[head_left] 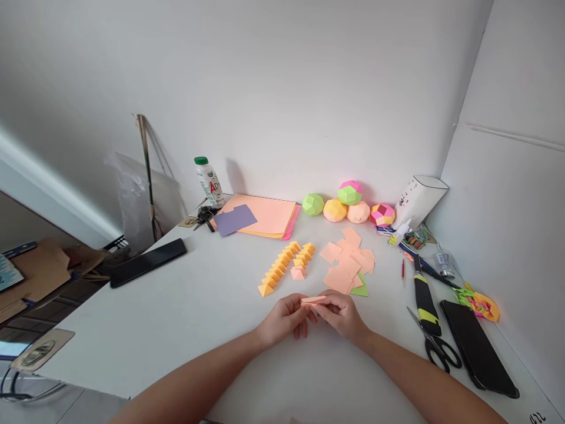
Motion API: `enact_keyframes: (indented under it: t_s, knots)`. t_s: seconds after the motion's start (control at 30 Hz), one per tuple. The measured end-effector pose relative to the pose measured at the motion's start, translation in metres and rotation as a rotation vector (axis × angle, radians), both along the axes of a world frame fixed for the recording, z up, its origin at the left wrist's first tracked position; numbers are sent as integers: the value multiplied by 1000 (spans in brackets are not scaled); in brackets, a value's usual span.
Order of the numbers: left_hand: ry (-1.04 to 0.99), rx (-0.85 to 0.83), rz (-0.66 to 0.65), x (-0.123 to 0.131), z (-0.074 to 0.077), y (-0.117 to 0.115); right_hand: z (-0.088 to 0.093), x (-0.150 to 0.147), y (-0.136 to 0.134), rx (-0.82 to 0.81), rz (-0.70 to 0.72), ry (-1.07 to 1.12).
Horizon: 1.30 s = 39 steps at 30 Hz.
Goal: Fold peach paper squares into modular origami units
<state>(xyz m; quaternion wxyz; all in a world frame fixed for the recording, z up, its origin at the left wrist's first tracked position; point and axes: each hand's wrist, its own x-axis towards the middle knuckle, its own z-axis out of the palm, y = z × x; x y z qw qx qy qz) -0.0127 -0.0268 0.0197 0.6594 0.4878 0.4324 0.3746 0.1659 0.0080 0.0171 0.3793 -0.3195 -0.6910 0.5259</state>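
Observation:
Both hands meet over the white table (185,318) near its front middle. My left hand (282,321) and my right hand (342,315) pinch the two ends of a small folded peach paper piece (313,300), held flat between the fingertips. Just beyond the hands lie rows of folded orange paper units (286,265), one pink unit (298,272), and a loose pile of peach paper squares (346,265) with a green piece (361,288) under its edge.
Several coloured paper balls (348,203) and a stack of coloured sheets (260,217) sit by the wall, with a bottle (209,181) and keys (203,217). A phone (148,262) lies left. Right: utility knife (424,299), scissors (435,344), second phone (477,347), glue bottle (399,232).

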Motion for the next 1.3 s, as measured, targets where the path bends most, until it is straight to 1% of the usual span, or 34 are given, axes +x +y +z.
enact_keyframes:
  t_s: [0.23, 0.43, 0.63, 0.8, 0.93, 1.2, 1.3]
  knots:
    - [43, -1, 29, 2, 0, 1, 0, -2, -1, -106, -24, 39]
    - [40, -7, 37, 3, 1, 1, 2, -4, -3, -129, -52, 31]
    - [47, -26, 49, 4, 3, 1, 3, -6, -4, -129, -89, 24]
    - [34, -18, 36, 3, 3, 1, -1, -5, -3, -119, -131, -5]
    - [36, -18, 31, 3, 2, 1, -4, -4, -3, -121, -131, -11]
    - [34, -18, 35, 3, -1, 2, -5, -4, -4, -118, -126, -27]
    - [22, -15, 45, 3, -2, 3, -8, -3, -2, -142, -116, -16]
